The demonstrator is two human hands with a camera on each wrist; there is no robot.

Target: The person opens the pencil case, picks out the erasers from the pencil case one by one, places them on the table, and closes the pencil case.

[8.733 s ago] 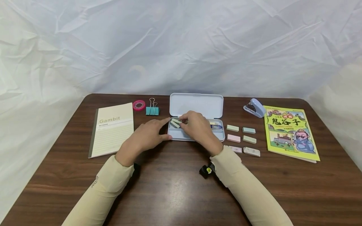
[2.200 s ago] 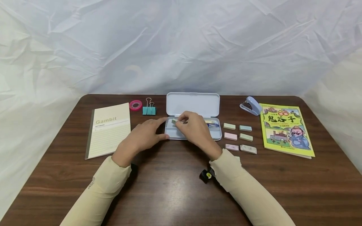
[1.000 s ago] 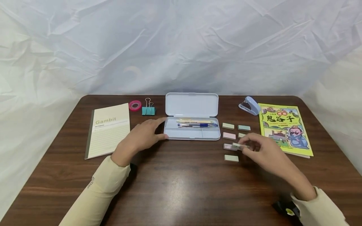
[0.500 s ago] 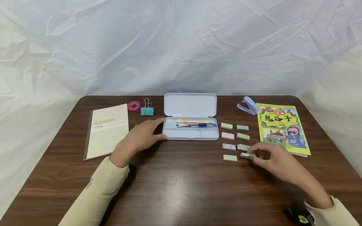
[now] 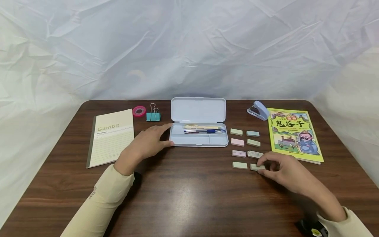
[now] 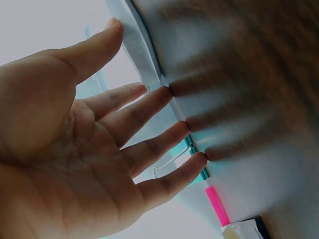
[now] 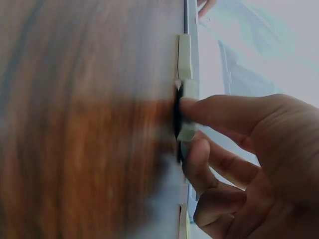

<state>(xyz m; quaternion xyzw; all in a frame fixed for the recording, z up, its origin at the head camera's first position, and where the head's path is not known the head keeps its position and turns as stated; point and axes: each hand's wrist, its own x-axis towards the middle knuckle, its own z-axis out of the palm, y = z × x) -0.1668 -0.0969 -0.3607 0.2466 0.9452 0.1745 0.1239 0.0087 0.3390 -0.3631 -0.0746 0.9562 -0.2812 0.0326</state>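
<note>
My right hand [image 5: 288,172] pinches a pale green eraser [image 5: 254,167] between thumb and fingers, at the front right of two columns of erasers. In the right wrist view that eraser [image 7: 190,89] is low against the wooden table, between thumb and fingertips. Beside it lies another pale eraser [image 5: 240,165]. My left hand [image 5: 148,141] spreads at the left end of a light blue pencil case [image 5: 189,141], its thumb and index finger touching the case's edge. In the left wrist view the left fingers [image 6: 154,147] are straight and hold nothing. Pens [image 5: 204,131] lie in the case's rear compartment.
A notebook [image 5: 113,141], pink tape roll [image 5: 139,111] and teal binder clip [image 5: 153,117] stand to the left. At right are a blue stapler [image 5: 259,110] and yellow comic book [image 5: 293,135]. Other pastel erasers [image 5: 237,142] lie between case and book.
My right hand has carried an eraser out of the pencil case, rightward, and lowered it beside the front eraser. Both erasers seen in the case earlier are gone from it. The left hand stays at the case.
</note>
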